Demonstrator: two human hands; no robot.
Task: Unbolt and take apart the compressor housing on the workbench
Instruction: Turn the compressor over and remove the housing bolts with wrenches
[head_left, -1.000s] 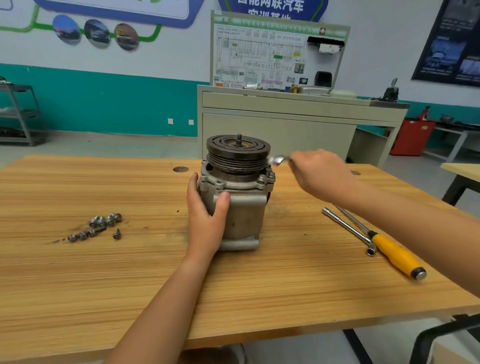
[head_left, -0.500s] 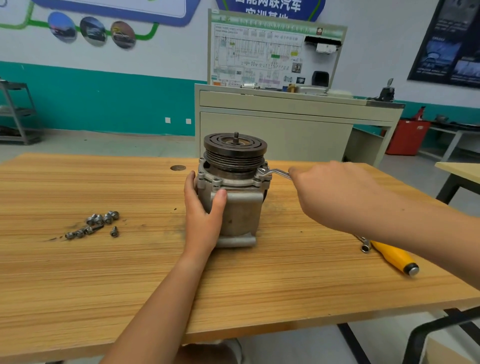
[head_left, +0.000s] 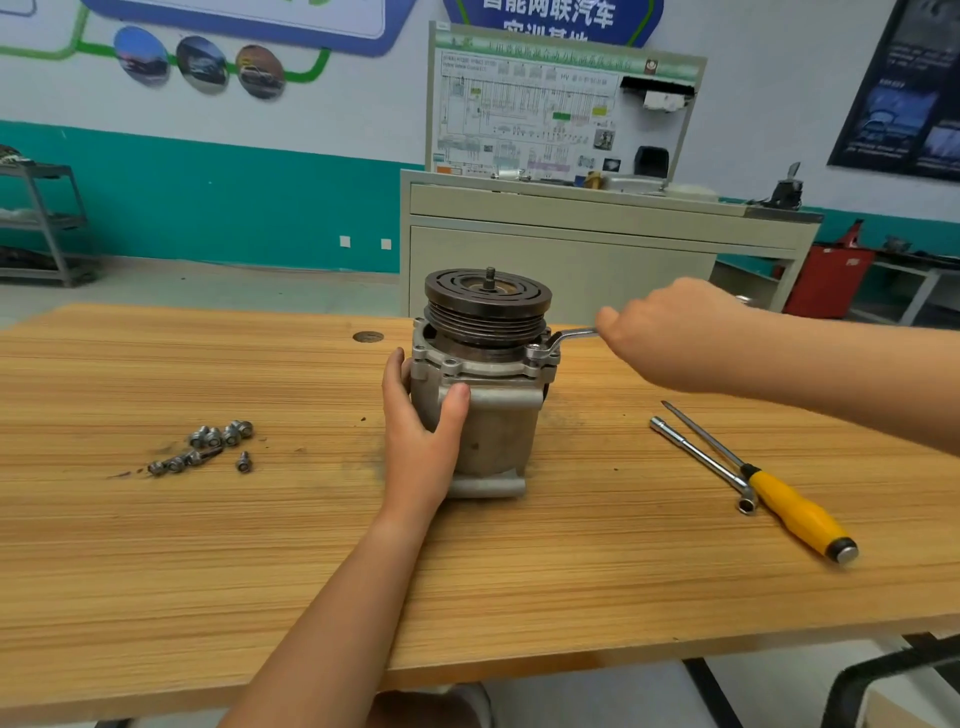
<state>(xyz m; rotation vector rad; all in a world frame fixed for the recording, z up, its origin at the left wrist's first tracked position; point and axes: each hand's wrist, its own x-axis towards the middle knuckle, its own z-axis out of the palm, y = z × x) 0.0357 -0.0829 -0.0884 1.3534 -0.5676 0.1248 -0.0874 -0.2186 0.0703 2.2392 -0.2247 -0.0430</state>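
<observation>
- The compressor (head_left: 488, 426) stands upright mid-bench (head_left: 208, 571), pulley (head_left: 487, 301) on top, body resting on its lower end.
- The left hand (head_left: 421, 441) wraps the housing's left side: thumb pressed across the front, fingers curled round behind and out of sight. It steadies the body; it is not lifting it.
- The right hand (head_left: 670, 332) is closed in a fist round the wrench (head_left: 566, 338) handle, and most of the handle is hidden inside it.
- What has changed: a second ago the wrench head hung free beside the pulley. Half a second ago it sat on the flange bolt (head_left: 537, 353) at the right front corner, and now the handle points farther toward the back of the bench — a turning stroke seems to be under way.
- My reading: this bolt is being loosened. At least one more bolt head shows on the flange, so the housing cannot be split yet.
- A cluster of loose bolts (head_left: 213, 447) lies well to the left — earlier fasteners are evidently out.
- An L-bar (head_left: 701, 457) and a screwdriver (head_left: 795, 509) lie untouched on the right.
</observation>
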